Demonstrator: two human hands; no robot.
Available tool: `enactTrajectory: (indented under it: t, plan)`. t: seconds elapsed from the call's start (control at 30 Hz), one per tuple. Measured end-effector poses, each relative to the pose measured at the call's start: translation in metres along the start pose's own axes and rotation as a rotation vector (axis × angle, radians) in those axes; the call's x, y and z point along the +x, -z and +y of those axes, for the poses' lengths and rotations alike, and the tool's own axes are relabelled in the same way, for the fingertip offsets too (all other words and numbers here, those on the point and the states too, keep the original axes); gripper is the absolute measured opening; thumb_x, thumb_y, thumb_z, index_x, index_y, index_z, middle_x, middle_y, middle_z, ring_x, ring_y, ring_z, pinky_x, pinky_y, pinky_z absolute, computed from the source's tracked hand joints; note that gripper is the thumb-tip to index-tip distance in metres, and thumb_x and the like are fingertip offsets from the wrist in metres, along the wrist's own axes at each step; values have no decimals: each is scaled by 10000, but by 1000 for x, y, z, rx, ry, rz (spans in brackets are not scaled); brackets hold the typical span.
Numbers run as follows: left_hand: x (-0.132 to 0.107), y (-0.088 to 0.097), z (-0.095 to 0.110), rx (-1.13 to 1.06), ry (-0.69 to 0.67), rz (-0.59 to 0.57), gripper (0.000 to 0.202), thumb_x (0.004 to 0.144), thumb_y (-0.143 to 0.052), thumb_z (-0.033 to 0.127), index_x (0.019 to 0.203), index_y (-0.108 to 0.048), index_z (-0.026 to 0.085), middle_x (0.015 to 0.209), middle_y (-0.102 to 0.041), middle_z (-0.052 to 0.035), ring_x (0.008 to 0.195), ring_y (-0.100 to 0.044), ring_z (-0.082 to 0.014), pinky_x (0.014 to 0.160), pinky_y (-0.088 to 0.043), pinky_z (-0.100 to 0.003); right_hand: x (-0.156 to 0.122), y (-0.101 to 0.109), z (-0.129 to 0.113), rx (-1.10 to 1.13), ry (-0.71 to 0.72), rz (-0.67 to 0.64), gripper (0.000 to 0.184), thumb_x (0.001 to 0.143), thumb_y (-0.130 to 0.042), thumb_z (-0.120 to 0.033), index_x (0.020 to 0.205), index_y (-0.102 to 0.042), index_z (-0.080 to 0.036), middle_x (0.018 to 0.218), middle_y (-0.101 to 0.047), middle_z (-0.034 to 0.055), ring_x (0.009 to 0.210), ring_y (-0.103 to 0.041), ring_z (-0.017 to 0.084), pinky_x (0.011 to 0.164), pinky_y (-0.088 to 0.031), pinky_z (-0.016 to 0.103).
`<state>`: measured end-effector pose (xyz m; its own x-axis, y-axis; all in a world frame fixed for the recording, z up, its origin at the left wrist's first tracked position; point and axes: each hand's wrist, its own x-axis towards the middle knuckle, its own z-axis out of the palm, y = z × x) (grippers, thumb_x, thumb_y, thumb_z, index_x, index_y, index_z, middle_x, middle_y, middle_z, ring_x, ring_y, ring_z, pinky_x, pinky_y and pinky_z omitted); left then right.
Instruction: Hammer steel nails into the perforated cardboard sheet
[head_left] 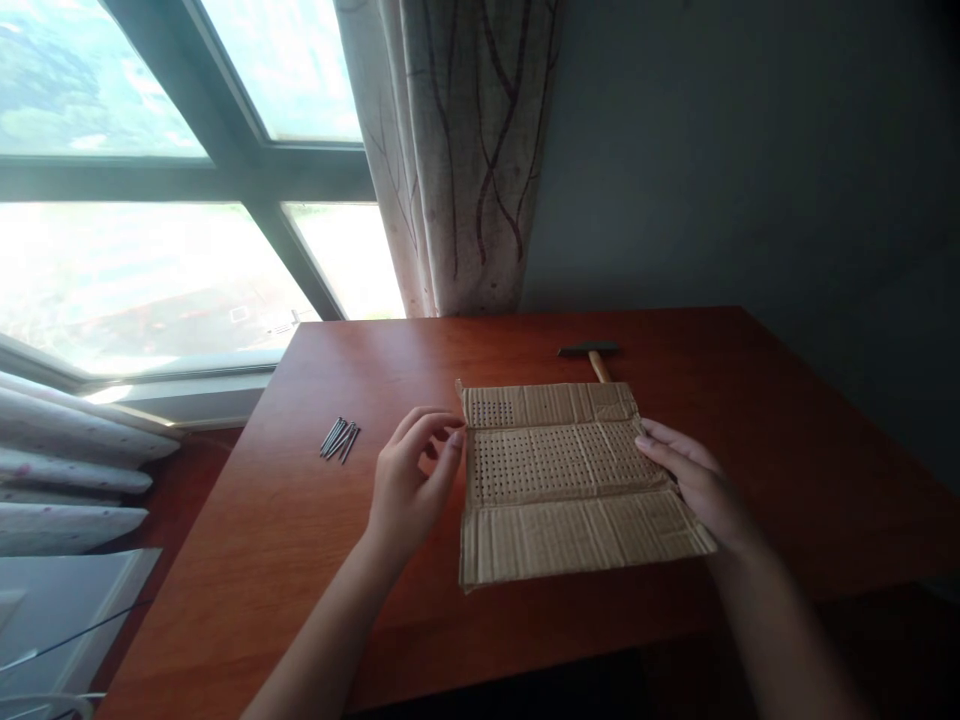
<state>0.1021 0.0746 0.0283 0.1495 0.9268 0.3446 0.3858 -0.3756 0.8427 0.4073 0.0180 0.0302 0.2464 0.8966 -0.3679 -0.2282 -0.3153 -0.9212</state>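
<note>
A flattened piece of cardboard (570, 535) is held up over the table, tilted toward me. Rows of small punched holes fill its middle band, and a smaller patch of holes lies at its upper left. My right hand (694, 475) grips the right edge, thumb on the front and fingers behind. At the left edge, my left hand (416, 475) is closed in a pinch, its fingertips against the cardboard near the upper fold. Left of that hand, several nails (340, 440) lie in a loose pile. Behind the cardboard rests a hammer (598, 360), the lower part of its wooden handle hidden.
The reddish-brown wooden table (292, 560) stands beside a bright window (135, 270). A patterned curtain (472, 150) hangs past the far edge, and a dark wall (712, 170) rises behind. More curtain fabric (67, 470) and a pale panel with cables (60, 620) are at lower left.
</note>
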Motion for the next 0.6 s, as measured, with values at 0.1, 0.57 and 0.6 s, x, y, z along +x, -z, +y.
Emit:
enactTrajectory:
  t: [0.1, 0.57, 0.6]
  plan:
    - [4, -1, 8, 241, -216, -48, 201, 946, -584, 236, 1117, -687, 210, 1214, -677, -91, 1085, -605, -238, 888, -509, -381, -1, -1, -2, -24, 4, 7, 339, 802, -777, -408, 1115, -766, -279, 989, -801, 21, 876, -760, 200, 716, -581, 252]
    - [2, 0, 2, 421, -325, -110, 298, 939, -590, 211, 1209, -713, 243, 1403, -614, -86, 1107, -607, -260, 924, -557, -458, -2, -2, -6, -83, -24, -60, 419, 852, -715, -449, 1225, -711, -257, 1061, -783, 70, 970, -748, 248, 785, -600, 330]
    - [2, 0, 3, 436, -329, -112, 297, 940, -590, 216, 1208, -715, 247, 1405, -614, -83, 1106, -609, -262, 916, -562, -459, -3, -1, -6, -117, -19, -64, 434, 858, -705, -464, 1234, -701, -249, 1078, -777, 79, 982, -744, 253, 804, -599, 344]
